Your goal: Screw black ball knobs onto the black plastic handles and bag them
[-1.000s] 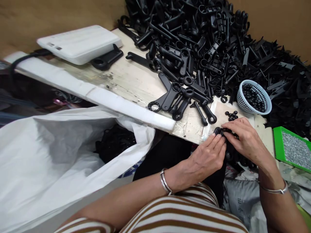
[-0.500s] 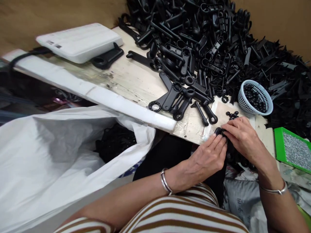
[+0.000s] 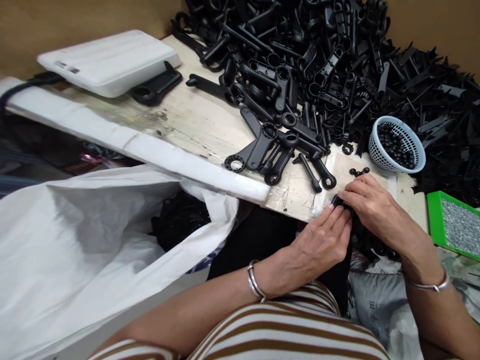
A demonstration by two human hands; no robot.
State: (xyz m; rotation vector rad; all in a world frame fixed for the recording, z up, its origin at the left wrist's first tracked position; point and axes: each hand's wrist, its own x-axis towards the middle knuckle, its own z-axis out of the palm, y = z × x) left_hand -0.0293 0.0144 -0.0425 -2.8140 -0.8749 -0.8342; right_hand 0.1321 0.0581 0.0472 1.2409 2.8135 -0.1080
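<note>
1. A white bag (image 3: 93, 240) gapes below the counter's near edge at the left; a dark heap lies inside it.
2. A white box (image 3: 108, 60) sits at the counter's far left corner, with a black handle (image 3: 155, 87) just beside it.
3. Bare counter (image 3: 202, 125) lies between the box and the pile (image 3: 318, 65) of black parts, which fills the far right.
4. Loose arms (image 3: 262, 150) lie spread near the counter's middle, close to the hands on the far side.
5. The left hand (image 3: 322, 240) pinches a black part (image 3: 336, 201) at the near edge; fingers narrow on it.
6. The part is mostly hidden; its long axis seems to run down over the near edge, though I cannot tell for sure.
7. The right hand (image 3: 371, 205) closes over the same part from the right.
8. A few beads (image 3: 359, 171) lie just beyond the right hand.
9. A blue basket (image 3: 397, 147) of beads stands further right, against the pile.
10. A green tray (image 3: 433, 215) sits off the right corner.
</note>
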